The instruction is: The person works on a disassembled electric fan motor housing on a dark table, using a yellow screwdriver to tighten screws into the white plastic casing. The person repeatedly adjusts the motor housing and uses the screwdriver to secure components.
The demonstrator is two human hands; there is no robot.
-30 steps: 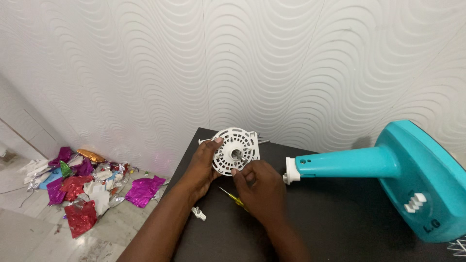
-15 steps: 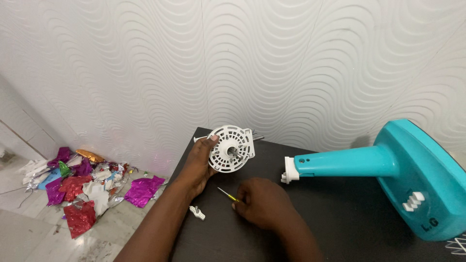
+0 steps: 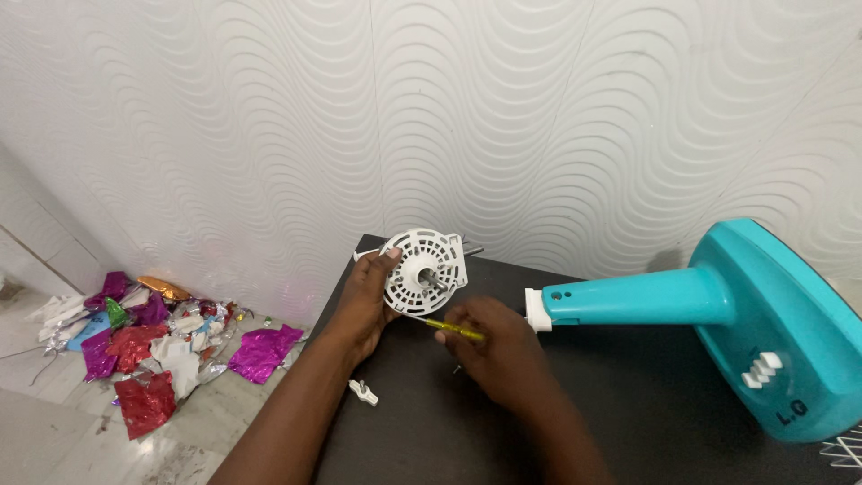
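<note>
On the floor at the far left a heap of crumpled foil wrappers [image 3: 144, 337] in purple, red and silver is seen against the wavy white wall [image 3: 431, 108]. On the near left edge of the dark table [image 3: 682, 422] a small white plastic clip [image 3: 363, 392] lies loose. Just above it, the white slotted fan motor cover [image 3: 425, 269] is held upright over the table's back corner by the left hand [image 3: 364, 305], whose grip is closed on the rim, thumb on the front face. It is judged light, stiff and somewhat brittle plastic, best taken by the solid rim rather than the thin ribs. A yellow-handled screwdriver [image 3: 453, 329] is pinched in the right hand [image 3: 498, 350], its tip at the cover's lower edge. To the right lies a teal fan stand [image 3: 718, 301] on its side.
</note>
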